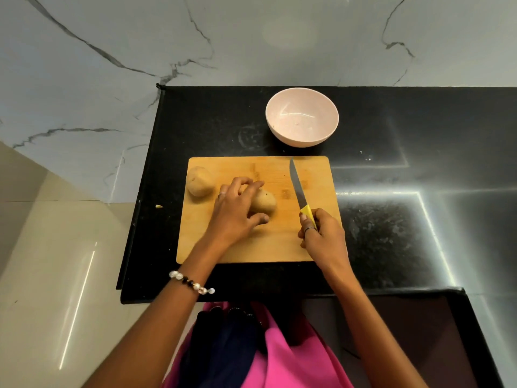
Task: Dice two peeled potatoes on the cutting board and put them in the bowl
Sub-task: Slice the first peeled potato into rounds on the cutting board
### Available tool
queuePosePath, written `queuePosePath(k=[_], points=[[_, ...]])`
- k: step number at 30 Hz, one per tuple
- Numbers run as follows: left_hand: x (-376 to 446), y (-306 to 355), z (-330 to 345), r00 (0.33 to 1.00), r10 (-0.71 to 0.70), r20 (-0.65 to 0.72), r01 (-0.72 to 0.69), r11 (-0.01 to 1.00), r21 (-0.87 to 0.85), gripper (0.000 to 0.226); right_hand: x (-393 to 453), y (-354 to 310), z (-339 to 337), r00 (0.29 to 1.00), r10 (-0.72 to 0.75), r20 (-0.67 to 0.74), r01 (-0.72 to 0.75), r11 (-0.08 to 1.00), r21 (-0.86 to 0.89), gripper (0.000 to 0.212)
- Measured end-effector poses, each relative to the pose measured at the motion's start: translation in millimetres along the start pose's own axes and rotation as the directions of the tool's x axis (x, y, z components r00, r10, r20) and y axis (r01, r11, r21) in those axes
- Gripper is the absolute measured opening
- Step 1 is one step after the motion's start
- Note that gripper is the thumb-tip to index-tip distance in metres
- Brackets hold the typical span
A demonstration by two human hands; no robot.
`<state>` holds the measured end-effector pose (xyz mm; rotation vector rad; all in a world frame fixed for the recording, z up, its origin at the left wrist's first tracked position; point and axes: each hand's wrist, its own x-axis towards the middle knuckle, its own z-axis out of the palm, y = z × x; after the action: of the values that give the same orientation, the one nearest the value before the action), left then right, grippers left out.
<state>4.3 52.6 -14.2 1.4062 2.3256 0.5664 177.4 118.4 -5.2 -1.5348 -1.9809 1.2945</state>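
Observation:
A wooden cutting board (279, 242) lies on the black counter. One whole potato (199, 181) sits at the board's far left corner. A second potato (264, 203) lies near the board's middle, and my left hand (235, 211) holds it with curled fingers and thumb. My right hand (321, 233) grips the yellow handle of a knife (297, 186); its blade points away from me, to the right of the held potato and apart from it. An empty pale pink bowl (302, 119) stands just beyond the board.
The black counter (391, 233) extends to the right of the board. Its left edge drops off beside the board, with a small yellow scrap (159, 206) near it. A marble wall rises behind the bowl.

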Motion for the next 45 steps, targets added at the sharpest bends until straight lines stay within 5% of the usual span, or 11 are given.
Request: queuePosePath(k=[4,12,19,45], points=[[6,-11,4,0.982,0.187,0.029,-0.184,0.980,-0.078,0.064,-9,-4,5,0.998,-0.048,0.045,0.052,0.994,-0.094,0.015],[13,-8,26,0.962,0.085,-0.258,-0.141,0.968,-0.207,0.057,-26,-14,13,0.983,-0.165,0.078,0.178,0.961,-0.212,0.023],[18,-8,21,0.970,0.085,-0.227,-0.153,0.942,-0.299,0.054,-27,-15,16,0.967,-0.213,0.139,0.248,0.911,-0.331,0.054],[23,-15,23,0.965,0.144,-0.218,-0.196,0.952,-0.235,0.051,-21,-17,13,0.942,-0.276,0.192,0.337,0.793,-0.507,0.060]])
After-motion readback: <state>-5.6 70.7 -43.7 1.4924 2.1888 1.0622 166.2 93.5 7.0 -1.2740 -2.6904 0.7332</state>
